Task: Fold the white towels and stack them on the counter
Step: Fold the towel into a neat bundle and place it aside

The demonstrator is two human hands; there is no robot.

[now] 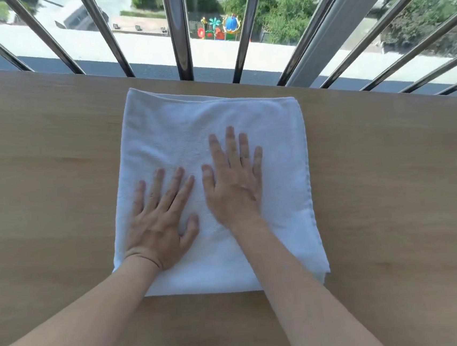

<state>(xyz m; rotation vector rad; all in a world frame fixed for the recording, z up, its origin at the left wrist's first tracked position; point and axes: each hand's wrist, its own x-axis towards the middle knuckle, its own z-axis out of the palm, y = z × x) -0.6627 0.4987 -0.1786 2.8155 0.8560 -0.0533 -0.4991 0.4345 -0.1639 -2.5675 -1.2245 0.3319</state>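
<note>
Counter (54, 175): a light wood-grain surface that spans the full width of the head view. Its far edge runs along a window.

Window bars (181, 38): polished metal bars standing behind the counter's far edge and fanning outward in the wide-angle view. Through the glass a pale ledge, green trees (289, 8) and brightly coloured playground equipment (219, 28) can be seen far below.

White towel (168, 139): it lies flat on the counter, roughly at centre, and is folded into a near-square. More than one layer shows (a lower layer juts out along the far-left edge, and stacked edges are visible at the near-right corner). The far edge lies close to the bars without touching them. Only this one towel is identifiable.

Left hand (161, 224): palm down on the near-left part of the towel, fingers straight and spread, thumb angled out toward the right. It presses flat and grips nothing. The wrist crosses the towel's near-left edge.

Right hand (233, 189): palm down on the towel's centre, set farther forward than the left, fingers straight and slightly apart, pointing toward the window. It too lies flat and holds nothing. The two hands lie just beside each other, not overlapping. Both forearms are bare and reach in from the near edge of the counter.
</note>
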